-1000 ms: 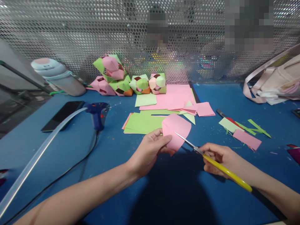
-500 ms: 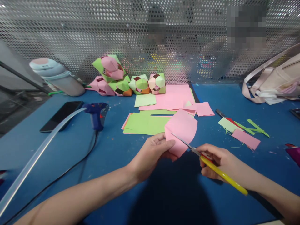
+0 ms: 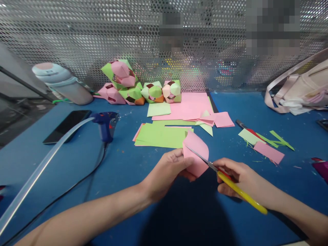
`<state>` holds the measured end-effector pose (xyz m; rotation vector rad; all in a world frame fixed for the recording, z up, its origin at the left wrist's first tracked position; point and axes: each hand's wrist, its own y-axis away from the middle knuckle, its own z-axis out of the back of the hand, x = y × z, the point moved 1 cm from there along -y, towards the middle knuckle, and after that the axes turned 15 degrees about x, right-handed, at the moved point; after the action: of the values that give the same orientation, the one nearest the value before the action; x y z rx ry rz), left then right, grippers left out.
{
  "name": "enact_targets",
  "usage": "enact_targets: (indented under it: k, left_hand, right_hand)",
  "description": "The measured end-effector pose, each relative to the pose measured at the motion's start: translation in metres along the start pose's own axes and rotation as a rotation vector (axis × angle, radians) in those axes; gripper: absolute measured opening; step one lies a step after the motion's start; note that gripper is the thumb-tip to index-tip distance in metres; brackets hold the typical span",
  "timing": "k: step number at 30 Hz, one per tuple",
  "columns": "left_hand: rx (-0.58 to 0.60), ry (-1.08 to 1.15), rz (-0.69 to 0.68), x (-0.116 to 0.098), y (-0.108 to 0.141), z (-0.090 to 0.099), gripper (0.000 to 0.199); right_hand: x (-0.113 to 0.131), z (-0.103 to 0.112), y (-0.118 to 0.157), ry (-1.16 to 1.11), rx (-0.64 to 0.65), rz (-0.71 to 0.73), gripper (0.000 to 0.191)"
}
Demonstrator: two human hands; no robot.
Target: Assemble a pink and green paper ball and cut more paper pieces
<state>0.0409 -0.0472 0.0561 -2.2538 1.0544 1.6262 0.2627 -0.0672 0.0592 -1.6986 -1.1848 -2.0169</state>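
Observation:
A curved sheet of pink paper (image 3: 198, 147) is pinched between the thumb and fingers of my left hand (image 3: 173, 167), above the middle of the blue table. My right hand (image 3: 237, 177) is closed round scissors (image 3: 242, 193) with a yellow handle and a red one. Their metal blades lie across the face of the pink paper, pointing up and to the left. Just beyond my left hand is a stack of green sheets (image 3: 162, 135) with pink edges showing.
Folded paper shapes (image 3: 130, 94) and pink sheets (image 3: 188, 106) lie at the back. A blue glue gun (image 3: 105, 126), a phone (image 3: 68, 126) and a bottle (image 3: 64, 83) are left. Right are a knife (image 3: 240, 123), paper scraps (image 3: 269, 152) and a bag (image 3: 304, 83).
The pink paper has tilted and curled more, its top edge now lower and uncovering a pale green scrap behind. My right hand and the scissors have moved slightly left.

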Motion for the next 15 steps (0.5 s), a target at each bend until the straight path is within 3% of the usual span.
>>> enact_targets:
  k: [6, 15]
  left_hand:
    - [0.015, 0.012, -0.015, 0.0008, 0.0002, 0.0, 0.019]
    - [0.068, 0.033, -0.003, 0.0049, 0.004, -0.0044, 0.02]
  right_hand:
    - [-0.0003, -0.0007, -0.0006, 0.0, -0.017, -0.045, 0.029]
    - [-0.0026, -0.0069, -0.0038, 0.026, -0.005, 0.028, 0.036]
